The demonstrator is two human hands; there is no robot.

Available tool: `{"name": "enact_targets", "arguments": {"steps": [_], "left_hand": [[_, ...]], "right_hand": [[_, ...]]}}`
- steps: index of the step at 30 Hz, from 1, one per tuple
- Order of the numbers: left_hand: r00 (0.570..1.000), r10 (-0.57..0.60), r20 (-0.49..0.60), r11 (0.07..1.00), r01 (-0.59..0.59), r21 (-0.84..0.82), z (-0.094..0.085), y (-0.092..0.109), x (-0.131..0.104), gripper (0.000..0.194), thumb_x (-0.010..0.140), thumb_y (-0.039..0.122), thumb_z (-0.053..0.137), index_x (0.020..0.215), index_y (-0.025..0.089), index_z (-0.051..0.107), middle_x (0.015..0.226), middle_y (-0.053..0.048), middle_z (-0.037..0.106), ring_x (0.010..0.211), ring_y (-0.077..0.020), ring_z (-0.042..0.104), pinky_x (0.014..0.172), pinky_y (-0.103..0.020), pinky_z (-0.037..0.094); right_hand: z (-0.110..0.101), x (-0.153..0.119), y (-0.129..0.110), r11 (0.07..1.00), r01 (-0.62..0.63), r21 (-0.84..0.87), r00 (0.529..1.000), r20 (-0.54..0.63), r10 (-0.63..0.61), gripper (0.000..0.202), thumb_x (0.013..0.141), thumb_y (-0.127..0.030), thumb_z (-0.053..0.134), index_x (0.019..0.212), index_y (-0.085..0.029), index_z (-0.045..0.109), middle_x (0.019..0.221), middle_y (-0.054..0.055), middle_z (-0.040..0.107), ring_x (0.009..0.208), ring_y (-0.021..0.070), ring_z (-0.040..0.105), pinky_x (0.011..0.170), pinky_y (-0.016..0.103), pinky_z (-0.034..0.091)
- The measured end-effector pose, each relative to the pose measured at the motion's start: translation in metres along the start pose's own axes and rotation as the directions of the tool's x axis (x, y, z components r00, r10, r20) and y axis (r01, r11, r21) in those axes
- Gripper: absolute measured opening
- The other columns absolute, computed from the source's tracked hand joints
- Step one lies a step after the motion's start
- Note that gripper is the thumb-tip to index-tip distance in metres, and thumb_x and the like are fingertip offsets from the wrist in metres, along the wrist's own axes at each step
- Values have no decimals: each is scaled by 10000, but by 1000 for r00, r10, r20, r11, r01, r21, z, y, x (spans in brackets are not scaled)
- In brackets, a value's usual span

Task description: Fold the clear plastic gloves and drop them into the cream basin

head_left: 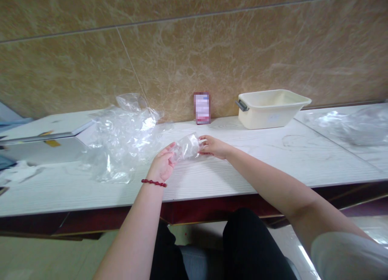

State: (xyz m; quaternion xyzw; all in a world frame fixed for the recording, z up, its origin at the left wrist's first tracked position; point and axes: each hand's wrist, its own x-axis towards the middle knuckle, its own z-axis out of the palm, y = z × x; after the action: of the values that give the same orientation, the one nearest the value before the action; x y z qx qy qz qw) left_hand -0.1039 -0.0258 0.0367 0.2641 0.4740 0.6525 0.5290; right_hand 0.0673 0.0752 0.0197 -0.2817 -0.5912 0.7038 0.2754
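Note:
Between my two hands, just above the white table (206, 183), is a small clear plastic bag (187, 147), crumpled and shiny. My left hand (163, 162), with a red bead bracelet at the wrist, grips the bag's left end between thumb and fingers. On the other side, my right hand (214, 147) has its fingers closed on the right end. Whether anything is inside the bag I cannot tell. A large heap of clear plastic bags (121, 138) lies to the left of my left hand.
A phone-like upright card (202, 108), its face blurred, leans on the marbled wall. Right of it stands a cream plastic bin (263, 118) with a grey handle. More clear plastic (357, 124) lies far right. At left is a white box (54, 136).

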Motion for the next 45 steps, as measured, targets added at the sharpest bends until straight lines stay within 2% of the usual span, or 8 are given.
{"name": "enact_targets", "arguments": {"steps": [4, 11, 17, 22, 29, 36, 41, 45], "left_hand": [[999, -27, 19, 1000, 27, 11, -5, 0, 1, 373, 664, -25, 432, 976, 157, 528, 784, -38, 606, 656, -98, 586, 618, -200, 461], [997, -37, 68, 999, 36, 11, -7, 0, 1, 408, 635, -69, 435, 976, 131, 531, 849, -55, 606, 701, -107, 595, 668, -213, 480], [993, -62, 102, 998, 58, 35, -7, -1, 1, 413, 641, -72, 421, 993, 116, 532, 917, -93, 599, 773, -150, 597, 725, -291, 487], [988, -96, 117, 995, 93, 39, -10, -3, 2, 408, 632, -69, 442, 983, 109, 548, 933, -113, 597, 785, -169, 598, 727, -310, 491], [988, -109, 111, 991, 100, 87, -11, -2, 2, 407, 625, -61, 449, 980, 110, 551, 870, -104, 617, 736, -164, 607, 694, -291, 500], [987, -126, 94, 991, 121, 64, -10, 0, 1, 396, 644, -55, 429, 991, 99, 538, 900, -110, 602, 747, -157, 601, 714, -283, 498], [986, -151, 65, 988, 148, 48, -9, 2, 0, 447, 664, -58, 394, 1070, 105, 485, 951, -109, 581, 699, -116, 597, 705, -238, 496], [985, -159, 71, 987, 156, 46, -10, 1, 2, 465, 673, -56, 385, 1102, 109, 458, 970, -105, 572, 714, -112, 594, 710, -235, 495]], "right_hand": [[-1, 2, 0, 999, 35, -32, 997, -68, -37, 438, 551, -55, 628, 912, -187, 417, 797, -10, 502, 640, 60, 540, 656, 236, 476], [-4, 3, 1, 967, 137, -216, 976, -140, -170, 440, 512, -90, 624, 907, -187, 455, 773, -28, 430, 553, 25, 450, 546, 181, 417], [-9, 10, 6, 908, 239, -343, 926, -202, -320, 309, 545, -155, 582, 830, -179, 468, 717, -40, 409, 539, 28, 390, 521, 165, 365], [-11, 12, 7, 881, 256, -398, 905, -221, -363, 264, 553, -212, 571, 791, -171, 465, 694, -40, 420, 549, 42, 388, 532, 175, 361], [-10, 9, 7, 906, 222, -359, 926, -213, -311, 228, 538, -175, 576, 742, -165, 476, 684, -40, 439, 543, 38, 403, 511, 163, 338], [-5, 9, 0, 988, 102, -117, 971, -206, -124, 91, 650, -222, 533, 663, -148, 482, 651, -11, 487, 588, 54, 462, 572, 185, 397], [-3, 8, -2, 998, -18, -56, 973, -232, 5, 217, 733, -325, 485, 649, -128, 518, 726, 50, 533, 606, 77, 485, 532, 193, 396], [-1, 5, -3, 986, -68, -150, 979, -198, 37, 307, 729, -401, 485, 640, -113, 541, 686, 63, 542, 567, 81, 469, 481, 192, 356]]}}
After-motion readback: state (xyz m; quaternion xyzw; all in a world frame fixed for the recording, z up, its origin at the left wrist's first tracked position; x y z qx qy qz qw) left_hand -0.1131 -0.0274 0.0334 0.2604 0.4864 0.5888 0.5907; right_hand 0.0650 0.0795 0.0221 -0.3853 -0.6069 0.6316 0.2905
